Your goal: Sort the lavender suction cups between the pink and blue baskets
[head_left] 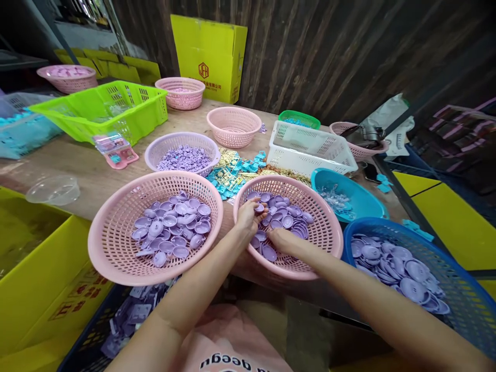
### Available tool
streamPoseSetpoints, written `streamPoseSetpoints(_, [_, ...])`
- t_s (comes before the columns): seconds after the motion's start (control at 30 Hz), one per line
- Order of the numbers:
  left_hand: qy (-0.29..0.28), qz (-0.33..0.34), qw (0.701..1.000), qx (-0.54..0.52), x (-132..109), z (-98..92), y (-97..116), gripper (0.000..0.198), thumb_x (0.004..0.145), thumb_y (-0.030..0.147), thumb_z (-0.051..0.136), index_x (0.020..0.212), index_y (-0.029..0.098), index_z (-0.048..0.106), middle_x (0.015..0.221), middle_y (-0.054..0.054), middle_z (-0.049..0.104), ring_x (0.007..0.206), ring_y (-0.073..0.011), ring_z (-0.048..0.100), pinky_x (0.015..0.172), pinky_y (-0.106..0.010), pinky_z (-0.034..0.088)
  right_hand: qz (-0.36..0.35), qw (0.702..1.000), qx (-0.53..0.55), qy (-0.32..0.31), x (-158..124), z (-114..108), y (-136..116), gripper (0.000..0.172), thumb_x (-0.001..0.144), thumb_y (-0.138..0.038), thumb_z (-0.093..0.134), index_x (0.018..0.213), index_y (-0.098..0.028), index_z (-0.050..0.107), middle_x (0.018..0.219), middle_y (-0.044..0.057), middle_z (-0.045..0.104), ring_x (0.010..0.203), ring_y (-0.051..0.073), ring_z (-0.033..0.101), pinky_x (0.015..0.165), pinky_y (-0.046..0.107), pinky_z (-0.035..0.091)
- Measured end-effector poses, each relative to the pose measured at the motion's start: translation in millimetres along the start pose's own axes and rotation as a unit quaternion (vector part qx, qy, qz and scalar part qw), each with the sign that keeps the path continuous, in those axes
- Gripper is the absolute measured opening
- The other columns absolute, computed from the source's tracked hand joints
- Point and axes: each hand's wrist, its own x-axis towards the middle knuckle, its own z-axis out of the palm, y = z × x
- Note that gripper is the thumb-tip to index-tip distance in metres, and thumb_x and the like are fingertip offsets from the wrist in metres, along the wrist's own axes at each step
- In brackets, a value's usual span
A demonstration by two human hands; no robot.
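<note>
My left hand (250, 215) is closed on a small purple oval plastic piece (259, 208), held over the near edge of the right pink basket (327, 227). Inside that basket, my right hand (279, 238) reaches down among more purple oval pieces (287, 221); its fingertips are hidden, so its grip cannot be made out. To the left stands another pink basket (112, 227) with a heap of similar purple pieces (174, 227), some of which look like shallow dishes.
A blue basket (465, 274) of larger purple pieces stands at right, beside a turquoise basin (352, 186) of clear parts. Behind are a lavender basket (155, 155), a white basket (310, 150), loose blue and cream parts (232, 175) and a lime crate (151, 111). A yellow carton (50, 279) is at left.
</note>
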Motion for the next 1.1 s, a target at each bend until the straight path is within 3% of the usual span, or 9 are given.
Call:
streamPoseSetpoints(0.13, [-0.044, 0.045, 0.997, 0.038, 1, -0.7, -3, 0.032, 0.066, -0.005, 0.042, 0.092, 0.011, 0.052, 0.064, 0.000, 0.061, 0.055, -0.0089, 0.060, 0.059, -0.020, 0.049, 0.001, 1.000, -0.002, -0.012, 2, 0, 0, 0.022, 0.052, 0.006, 0.052, 0.048, -0.016, 0.049, 0.052, 0.004, 0.057, 0.059, 0.017, 0.057, 0.060, 0.025, 0.041])
streamPoseSetpoints(0.3, [-0.102, 0.079, 0.987, 0.098, -1, -0.4, -9, 0.019, 0.071, -0.002, 0.042, 0.082, 0.011, 0.052, 0.062, -0.002, 0.061, 0.054, -0.0099, 0.061, 0.060, -0.021, 0.050, 0.022, 0.999, 0.012, 0.034, -15, -34, 4, 0.017, 0.066, -0.001, 0.045, 0.060, -0.017, 0.047, 0.054, 0.002, 0.057, 0.054, 0.013, 0.055, 0.052, 0.022, 0.037])
streamPoseSetpoints(0.37, [-0.131, 0.099, 0.979, 0.121, -3, -0.1, -12, 0.015, 0.074, 0.001, 0.042, 0.080, 0.013, 0.049, 0.063, -0.001, 0.061, 0.054, -0.0100, 0.061, 0.058, -0.022, 0.050, 0.039, 0.994, 0.062, 0.083, -26, -46, 4, 0.012, 0.075, -0.009, 0.042, 0.067, -0.018, 0.046, 0.053, 0.000, 0.055, 0.049, 0.012, 0.054, 0.049, 0.021, 0.036])
streamPoseSetpoints(0.43, [-0.150, 0.120, 0.969, 0.156, -7, 0.1, -15, 0.014, 0.076, 0.004, 0.040, 0.082, 0.016, 0.045, 0.065, 0.000, 0.062, 0.049, -0.0092, 0.060, 0.052, -0.020, 0.049, 0.038, 0.976, 0.133, 0.170, -38, -54, 3, 0.010, 0.079, -0.019, 0.042, 0.070, -0.019, 0.046, 0.053, -0.001, 0.054, 0.049, 0.012, 0.053, 0.049, 0.022, 0.037])
streamPoseSetpoints(0.53, [-0.162, 0.172, 0.944, 0.231, -13, -0.6, -19, 0.015, 0.077, 0.007, 0.039, 0.086, 0.017, 0.044, 0.069, 0.001, 0.062, 0.037, -0.0062, 0.051, 0.039, -0.017, 0.041, -0.013, 0.939, 0.191, 0.285, -52, -57, -3, 0.015, 0.077, -0.031, 0.047, 0.068, -0.019, 0.050, 0.060, 0.001, 0.057, 0.057, 0.014, 0.054, 0.054, 0.025, 0.040])
streamPoseSetpoints(0.7, [-0.197, 0.208, 0.908, 0.305, -26, -4.1, -23, 0.019, 0.080, 0.014, 0.039, 0.092, 0.014, 0.054, 0.073, -0.002, 0.063, 0.033, -0.0031, 0.042, 0.033, -0.014, 0.032, -0.046, 0.896, 0.236, 0.372, -66, -51, -11, 0.021, 0.077, -0.031, 0.045, 0.081, -0.017, 0.061, 0.077, 0.006, 0.062, 0.068, 0.017, 0.057, 0.063, 0.029, 0.045])
streamPoseSetpoints(0.8, [-0.205, 0.220, 0.905, 0.299, -34, -6.4, -24, 0.019, 0.082, 0.017, 0.040, 0.091, 0.015, 0.057, 0.069, -0.001, 0.060, 0.039, -0.0045, 0.047, 0.039, -0.015, 0.036, -0.036, 0.879, 0.254, 0.402, -70, -51, -16, 0.022, 0.079, -0.030, 0.046, 0.086, -0.016, 0.061, 0.085, 0.007, 0.062, 0.068, 0.016, 0.058, 0.064, 0.031, 0.048])
streamPoseSetpoints(0.93, [-0.215, 0.249, 0.899, 0.289, -47, -9.0, -21, 0.014, 0.079, 0.020, 0.049, 0.088, 0.016, 0.060, 0.064, 0.000, 0.056, 0.047, -0.0077, 0.050, 0.045, -0.017, 0.041, -0.051, 0.869, 0.241, 0.429, -76, -52, -25, 0.020, 0.079, -0.030, 0.047, 0.080, -0.018, 0.064, 0.094, 0.010, 0.063, 0.086, 0.021, 0.059, 0.069, 0.034, 0.050])
streamPoseSetpoints(1.1, [-0.167, 0.322, 0.862, 0.353, -57, -12.1, -16, 0.010, 0.080, 0.015, 0.048, 0.084, 0.018, 0.058, 0.058, 0.002, 0.055, 0.054, -0.0109, 0.056, 0.053, -0.019, 0.042, -0.048, 0.879, 0.247, 0.404, -84, -51, -35, 0.021, 0.079, -0.033, 0.052, 0.083, -0.018, 0.066, 0.079, 0.005, 0.068, 0.069, 0.018, 0.061, 0.065, 0.031, 0.050])
